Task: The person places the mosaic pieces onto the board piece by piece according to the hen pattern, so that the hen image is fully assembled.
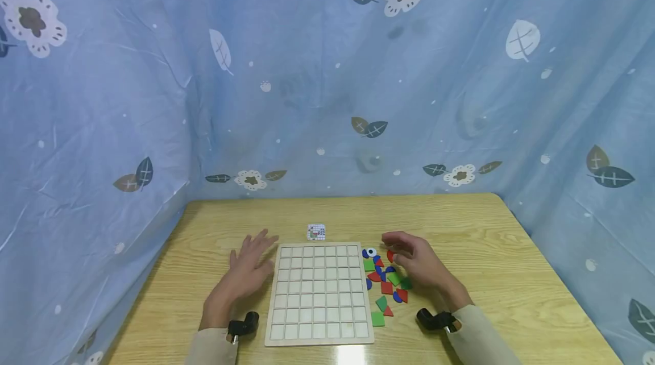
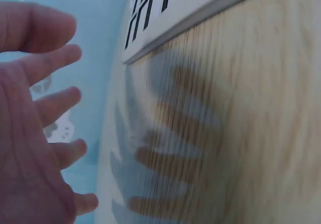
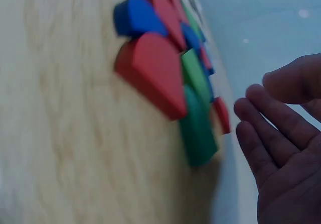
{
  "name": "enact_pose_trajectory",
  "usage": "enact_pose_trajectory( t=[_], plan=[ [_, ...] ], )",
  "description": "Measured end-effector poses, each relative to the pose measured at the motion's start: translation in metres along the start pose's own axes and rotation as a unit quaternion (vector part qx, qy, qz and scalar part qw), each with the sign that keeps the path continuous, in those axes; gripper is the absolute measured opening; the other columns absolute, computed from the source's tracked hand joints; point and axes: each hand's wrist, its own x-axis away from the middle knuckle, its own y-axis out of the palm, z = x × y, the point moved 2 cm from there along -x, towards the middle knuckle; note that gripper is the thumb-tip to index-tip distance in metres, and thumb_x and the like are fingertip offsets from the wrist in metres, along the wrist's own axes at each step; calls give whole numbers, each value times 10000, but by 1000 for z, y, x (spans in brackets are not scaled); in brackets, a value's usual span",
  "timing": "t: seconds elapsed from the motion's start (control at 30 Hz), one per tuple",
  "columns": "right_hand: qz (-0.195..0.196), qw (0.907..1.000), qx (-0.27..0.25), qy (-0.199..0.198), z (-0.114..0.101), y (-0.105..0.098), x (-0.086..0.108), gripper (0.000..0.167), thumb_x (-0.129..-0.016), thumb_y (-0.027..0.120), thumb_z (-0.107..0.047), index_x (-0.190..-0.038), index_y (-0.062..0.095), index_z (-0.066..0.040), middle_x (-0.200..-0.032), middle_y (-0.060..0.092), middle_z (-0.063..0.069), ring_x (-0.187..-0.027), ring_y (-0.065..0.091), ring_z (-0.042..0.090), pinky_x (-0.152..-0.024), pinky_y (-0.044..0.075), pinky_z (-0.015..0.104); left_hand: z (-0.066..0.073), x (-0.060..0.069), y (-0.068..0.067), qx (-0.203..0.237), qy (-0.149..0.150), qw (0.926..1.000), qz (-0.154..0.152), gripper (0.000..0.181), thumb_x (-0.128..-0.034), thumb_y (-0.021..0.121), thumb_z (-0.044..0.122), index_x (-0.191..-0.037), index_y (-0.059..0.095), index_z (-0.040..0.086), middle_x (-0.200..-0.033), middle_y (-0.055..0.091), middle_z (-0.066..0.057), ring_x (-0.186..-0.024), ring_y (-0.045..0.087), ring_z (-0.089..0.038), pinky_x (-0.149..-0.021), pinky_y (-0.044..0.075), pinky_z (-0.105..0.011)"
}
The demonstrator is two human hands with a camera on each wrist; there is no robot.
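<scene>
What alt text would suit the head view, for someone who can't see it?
A person's left hand and right hand flank a pale gridded board on a wooden table, the right one by loose red, green and blue pieces. A small printed card lies beyond the board; a blue patterned cloth hangs behind the table.

Pcs (image 1: pixel 386 287) red, blu, grn; board (image 1: pixel 319 299) pale w/ grid; curtain (image 1: pixel 307 29) blu, floral/leaf.

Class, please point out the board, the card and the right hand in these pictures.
Board (image 1: pixel 319 286): head view, on a cell near its middle.
Card (image 1: pixel 316 232): head view, on the middle of its printed face.
Right hand (image 1: pixel 422 262): head view, on its back.
</scene>
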Motion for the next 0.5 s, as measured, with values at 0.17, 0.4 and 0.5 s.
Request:
enact_pose_trajectory(
  t=[0.17, 0.4, 0.5],
  plan=[
    [59, 9989, 414, 196, 6, 0, 6, 441, -984, 679, 49, -1414, 700, -48, -1373, 758, 97, -1278, 727, 306, -1073, 596, 316, -1, -9, 7, 0, -235, 9989, -403, 656, -1054, 584, 156, -1693, 438, 168, -1835, 154, -198, -1674, -55, -556, -1200, -133, -872],
    [441, 9958, 687, 416, 11, -2, 21, 401, -985, 733, 15, -1372, 740, -89, -1304, 792, 40, -1195, 766, 260, -1033, 626, 384, -5, -10, 11, -501, -462, 9959, -591, 707, -1004, 617, 155, -1689, 446, 178, -1821, 164, -244, -1675, -8, -558, -1226, -87, -859],
    [537, 9956, 638, 436, 12, -1, 22, 407, -980, 746, 3, -1375, 742, -96, -1295, 795, 40, -1159, 778, 238, -997, 630, 319, -6, -10, 10, -500, -429, 9964, -525, 723, -992, 637, 155, -1690, 446, 184, -1819, 162, -253, -1669, -7, -571, -1209, -89, -874]
  ],
)
